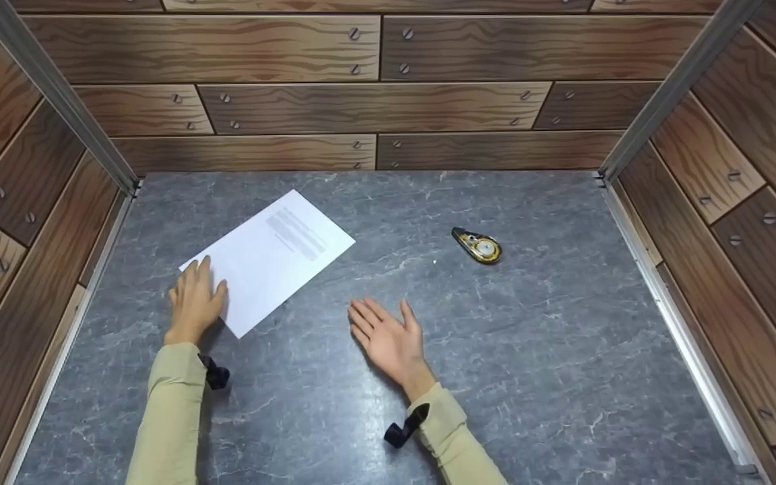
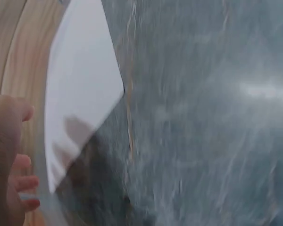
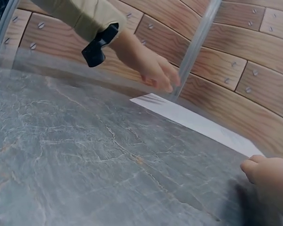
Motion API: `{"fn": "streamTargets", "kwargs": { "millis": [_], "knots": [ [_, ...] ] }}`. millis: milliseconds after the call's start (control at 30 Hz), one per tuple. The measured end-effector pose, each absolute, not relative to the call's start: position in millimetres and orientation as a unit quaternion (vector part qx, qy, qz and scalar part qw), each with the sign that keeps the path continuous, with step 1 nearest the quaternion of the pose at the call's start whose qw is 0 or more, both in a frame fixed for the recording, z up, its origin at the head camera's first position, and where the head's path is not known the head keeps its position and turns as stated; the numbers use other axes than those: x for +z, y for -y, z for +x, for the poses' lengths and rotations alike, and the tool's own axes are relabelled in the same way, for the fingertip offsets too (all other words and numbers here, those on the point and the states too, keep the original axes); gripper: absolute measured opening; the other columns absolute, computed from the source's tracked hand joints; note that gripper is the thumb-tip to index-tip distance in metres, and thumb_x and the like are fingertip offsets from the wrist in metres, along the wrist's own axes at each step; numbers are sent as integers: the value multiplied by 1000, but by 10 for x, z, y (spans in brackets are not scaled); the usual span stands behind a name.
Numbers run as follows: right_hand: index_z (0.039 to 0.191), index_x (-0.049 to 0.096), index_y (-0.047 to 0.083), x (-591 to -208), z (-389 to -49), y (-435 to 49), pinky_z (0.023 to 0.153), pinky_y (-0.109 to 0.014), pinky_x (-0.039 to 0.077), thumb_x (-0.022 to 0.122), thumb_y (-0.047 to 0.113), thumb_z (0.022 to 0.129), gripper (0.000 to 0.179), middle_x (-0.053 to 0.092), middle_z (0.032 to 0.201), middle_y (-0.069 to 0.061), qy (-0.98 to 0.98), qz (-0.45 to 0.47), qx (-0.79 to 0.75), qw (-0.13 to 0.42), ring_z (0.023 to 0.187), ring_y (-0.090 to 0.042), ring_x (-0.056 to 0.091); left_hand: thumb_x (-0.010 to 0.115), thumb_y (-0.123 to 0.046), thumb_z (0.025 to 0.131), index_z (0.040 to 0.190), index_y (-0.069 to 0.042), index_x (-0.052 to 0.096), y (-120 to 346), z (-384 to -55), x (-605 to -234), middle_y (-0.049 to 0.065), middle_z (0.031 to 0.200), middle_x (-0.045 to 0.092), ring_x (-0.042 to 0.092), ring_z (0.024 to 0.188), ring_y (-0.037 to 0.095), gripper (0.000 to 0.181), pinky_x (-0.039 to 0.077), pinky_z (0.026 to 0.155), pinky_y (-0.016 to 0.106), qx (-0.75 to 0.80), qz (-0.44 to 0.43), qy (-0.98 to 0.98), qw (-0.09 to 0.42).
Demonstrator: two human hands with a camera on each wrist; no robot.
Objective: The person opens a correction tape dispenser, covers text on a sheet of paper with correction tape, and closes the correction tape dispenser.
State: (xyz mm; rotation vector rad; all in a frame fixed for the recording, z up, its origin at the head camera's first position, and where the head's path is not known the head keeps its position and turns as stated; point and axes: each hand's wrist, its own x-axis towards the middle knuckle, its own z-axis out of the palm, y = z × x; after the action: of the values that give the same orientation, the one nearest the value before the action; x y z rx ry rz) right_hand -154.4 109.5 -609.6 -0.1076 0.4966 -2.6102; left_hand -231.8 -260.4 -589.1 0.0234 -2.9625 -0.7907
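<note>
I find the sheet lying under the left hand, fingers released above its left end; right hand, fingers also released, apart at near right.

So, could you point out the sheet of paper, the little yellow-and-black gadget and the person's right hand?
Sheet of paper (image 1: 267,264): head view, on its blank middle.
Yellow-and-black gadget (image 1: 477,246): head view, on the middle of its teardrop-shaped body.
Right hand (image 1: 391,341): head view, on the palm.
</note>
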Motion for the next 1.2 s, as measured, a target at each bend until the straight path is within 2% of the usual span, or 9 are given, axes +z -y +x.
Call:
{"fn": "streamTargets", "kwargs": {
  "millis": [167,333,467,733,900,1200],
  "knots": [
    [156,-11,1,-6154,-1581,-1041,122,-39,3,19,59,103,84,-6,165,-18,-174,-22,-955,240,152,-30,-2,48,-23,100,151,9,25,2760,-2352,-5988,40,152,16,13,140,58,65,11,106,73,-281,27,959,25],
    [155,-10,-2,-6174,-1620,-953,122,-39,1,10,59,103,83,-7,164,-20,-180,-21,-952,247,152,-31,-3,54,-31,98,153,9,19,2840,-2356,-6042,37,156,5,3,143,56,76,4,107,74,-297,34,954,3],
    [155,-9,-4,-6197,-1658,-878,122,-38,4,11,58,104,82,-3,164,-20,-189,-20,-948,256,152,-30,0,59,-39,96,155,7,13,2874,-2356,-6040,35,159,-1,-2,145,54,88,1,107,73,-307,37,951,-14],
    [155,-8,-5,-6221,-1673,-848,122,-37,6,14,56,104,82,1,165,-20,-186,-13,-950,250,152,-30,3,64,-45,92,155,8,5,2883,-2384,-6056,31,160,-2,-9,146,50,101,-6,109,72,-313,29,948,-48],
    [154,-10,-5,-6197,-1668,-844,122,-37,5,12,56,104,82,-1,164,-20,-188,-20,-947,258,152,-31,1,71,-38,87,155,6,11,2897,-2390,-6009,30,161,7,-4,146,51,101,-2,109,73,-314,32,947,-53],
    [153,-10,-7,-6180,-1654,-866,122,-39,4,10,59,103,85,-2,164,-23,-178,-17,-945,275,151,-33,1,84,-30,76,152,4,26,2878,-2379,-5896,33,149,23,16,135,56,102,15,105,70,-304,29,949,-73]
  ]
}}
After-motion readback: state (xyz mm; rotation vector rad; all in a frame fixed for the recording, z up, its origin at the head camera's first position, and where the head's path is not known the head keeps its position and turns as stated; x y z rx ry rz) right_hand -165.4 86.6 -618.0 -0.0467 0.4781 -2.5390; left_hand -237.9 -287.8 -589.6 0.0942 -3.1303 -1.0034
